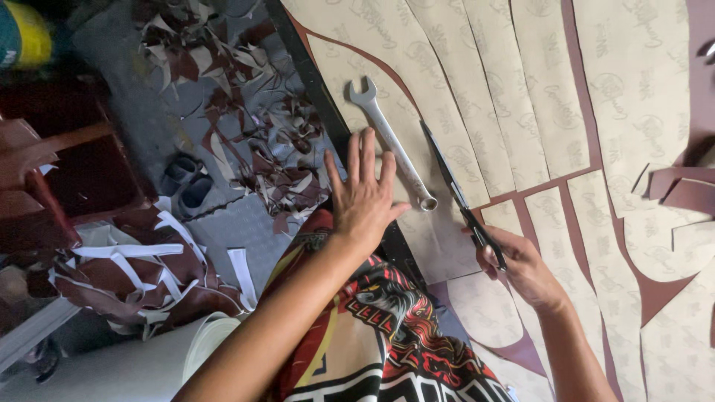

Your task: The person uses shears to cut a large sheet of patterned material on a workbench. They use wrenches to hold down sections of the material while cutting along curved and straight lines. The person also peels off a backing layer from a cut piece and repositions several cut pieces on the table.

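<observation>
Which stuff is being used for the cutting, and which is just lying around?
In use:
scissors in the right hand
tan sheet pressed flat by the left hand

Lying about:
wrench on the sheet
scraps on the floor
sandals
white strips

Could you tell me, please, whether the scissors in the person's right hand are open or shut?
Shut: the scissors show one thin dark line, no gap between blades, gripped by the right hand.
</observation>
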